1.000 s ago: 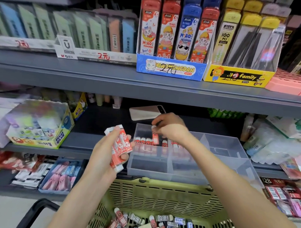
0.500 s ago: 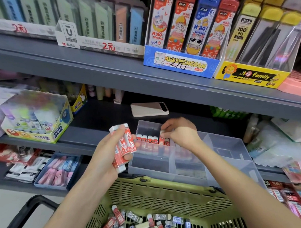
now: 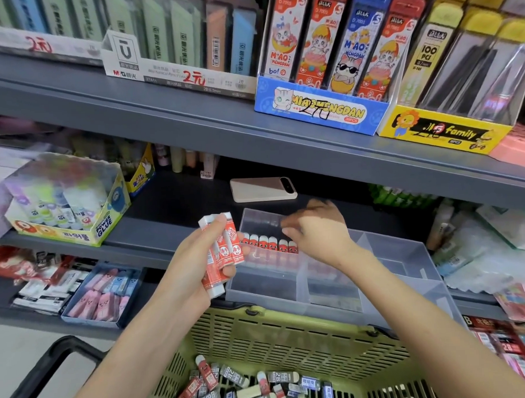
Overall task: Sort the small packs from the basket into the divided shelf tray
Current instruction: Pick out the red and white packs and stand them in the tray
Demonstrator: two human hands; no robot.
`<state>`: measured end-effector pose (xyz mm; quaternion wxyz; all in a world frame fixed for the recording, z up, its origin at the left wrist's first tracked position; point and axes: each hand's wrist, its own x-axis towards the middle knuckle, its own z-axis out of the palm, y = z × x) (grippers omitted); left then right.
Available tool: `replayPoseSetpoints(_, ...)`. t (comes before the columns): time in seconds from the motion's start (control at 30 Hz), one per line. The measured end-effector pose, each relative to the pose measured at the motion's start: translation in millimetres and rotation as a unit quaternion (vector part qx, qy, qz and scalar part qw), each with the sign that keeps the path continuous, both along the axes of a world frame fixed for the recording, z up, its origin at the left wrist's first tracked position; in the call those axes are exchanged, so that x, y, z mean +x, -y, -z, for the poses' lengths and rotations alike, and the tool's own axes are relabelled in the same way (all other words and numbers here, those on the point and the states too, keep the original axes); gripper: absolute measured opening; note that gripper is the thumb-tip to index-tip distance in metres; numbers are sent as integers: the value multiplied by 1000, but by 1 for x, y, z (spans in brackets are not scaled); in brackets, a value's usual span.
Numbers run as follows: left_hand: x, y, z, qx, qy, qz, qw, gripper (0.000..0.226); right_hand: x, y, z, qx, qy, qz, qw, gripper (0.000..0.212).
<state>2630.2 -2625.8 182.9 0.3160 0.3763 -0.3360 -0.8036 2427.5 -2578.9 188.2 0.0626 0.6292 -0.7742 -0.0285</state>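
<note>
The left hand (image 3: pixel 198 260) is gripping a small fan of red-and-white packs (image 3: pixel 227 247) — slim rectangular bars in glossy printed sleeves with plain white ends. Their long axes are running near upright, the tops leaning slightly left and the printed faces turning toward the camera. The right hand (image 3: pixel 319 229) is hovering over the back-left compartment of the divided tray (image 3: pixel 406 253) with its fingers reaching left. They are blurring, so it cannot be told whether they are pinching anything. Beneath that hand a row of packs (image 3: pixel 268 243) is standing on end, side by side, red tops up, inside the same compartment. The tray is frosted clear plastic with thin straight partitions, and it is sitting on the grey shelf (image 3: pixel 143 235). Just in front of it, the olive-green slotted basket (image 3: pixel 290 340) is holding a loose heap of packs (image 3: pixel 247 387) — red ones and grey ones lying flat and pointing in all directions.
</note>
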Motion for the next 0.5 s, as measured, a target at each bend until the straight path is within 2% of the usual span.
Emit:
replayPoseSetpoints(0.03,0,0,0,-3,-6,11,1000,49,6,-4,-3,-51,71,0,996,28)
replayPoseSetpoints(0.07,1,-1,0,-6,-12,22,1000,48,14,-7,-8,-94,190,2,977,26)
replayPoseSetpoints(0.1,1,-1,0,-11,-16,35,999,47,23,-9,-12,-122,322,-2,939,24)
replayPoseSetpoints(0.13,1,-2,0,-18,-17,49,998,46,32,-10,-18,-125,416,-14,901,25)
replayPoseSetpoints(0.2,1,-3,-1,-35,-21,76,996,43,47,-12,-26,-97,486,-40,868,27)
replayPoseSetpoints(0.3,1,-5,-3,-54,-22,93,994,44,58,-13,-31,-77,493,-59,864,19)
replayPoseSetpoints(0.33,0,-6,-3,-57,-23,94,994,45,59,-14,-32,-89,511,-57,853,16)
replayPoseSetpoints(0.37,0,-6,-4,-58,-25,94,994,45,58,-15,-32,-104,549,-49,828,13)
replayPoseSetpoints(0.47,0,-5,-6,-39,-44,83,995,40,44,-21,-35,-160,701,17,695,10)
replayPoseSetpoints(0.5,-1,-5,-7,-35,-45,78,995,39,33,-23,-37,-189,721,49,665,9)
